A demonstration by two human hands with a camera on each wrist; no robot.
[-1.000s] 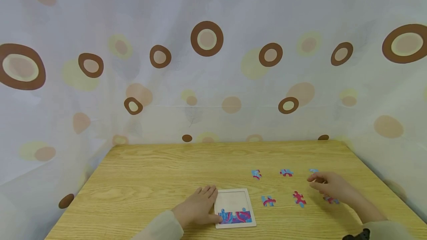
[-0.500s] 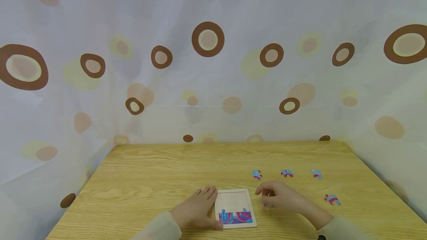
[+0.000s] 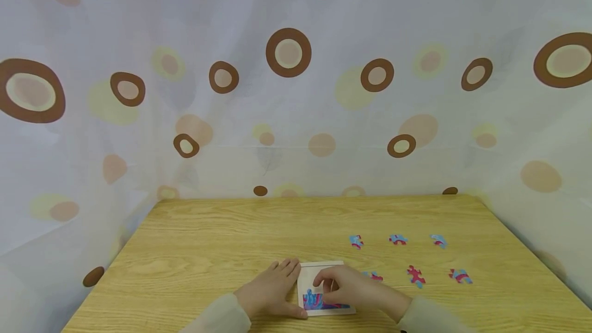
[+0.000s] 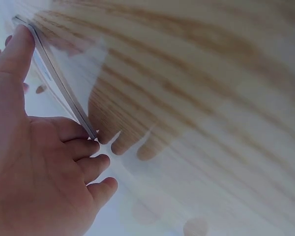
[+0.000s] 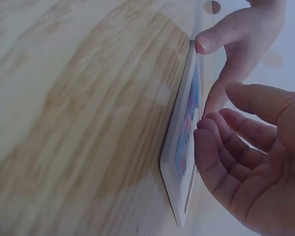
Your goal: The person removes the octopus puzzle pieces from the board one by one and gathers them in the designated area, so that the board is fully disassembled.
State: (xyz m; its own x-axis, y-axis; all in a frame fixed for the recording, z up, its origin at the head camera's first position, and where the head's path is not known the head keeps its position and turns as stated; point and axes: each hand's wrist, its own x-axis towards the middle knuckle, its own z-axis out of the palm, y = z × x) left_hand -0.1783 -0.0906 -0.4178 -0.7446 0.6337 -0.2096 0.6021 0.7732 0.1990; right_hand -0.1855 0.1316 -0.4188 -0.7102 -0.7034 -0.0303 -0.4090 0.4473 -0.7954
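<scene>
A white square puzzle tray point(image 3: 307, 274) lies on the table, its near strip filled with blue, pink and purple jigsaw pieces point(image 3: 312, 301). My left hand point(image 3: 273, 290) rests flat at the tray's left side. Its fingers touch the edge, and the thumb reaches the near left corner, as the left wrist view also shows. Over the tray is my right hand point(image 3: 349, 288), fingers loosely bent and thumb apart from them. In the right wrist view, no piece shows between this right hand's fingers point(image 5: 206, 147) and thumb. It covers the tray's right part in the head view.
Several loose jigsaw pieces lie right of the tray in two rows, among them a pink piece point(image 3: 415, 276) and a blue-pink piece point(image 3: 460, 276). A spotted curtain point(image 3: 287, 107) surrounds the wooden table point(image 3: 208, 235) at its back and sides.
My right hand has moved left, from above the loose pieces at the far right to over the tray. The left hand and the tray stay in place.
</scene>
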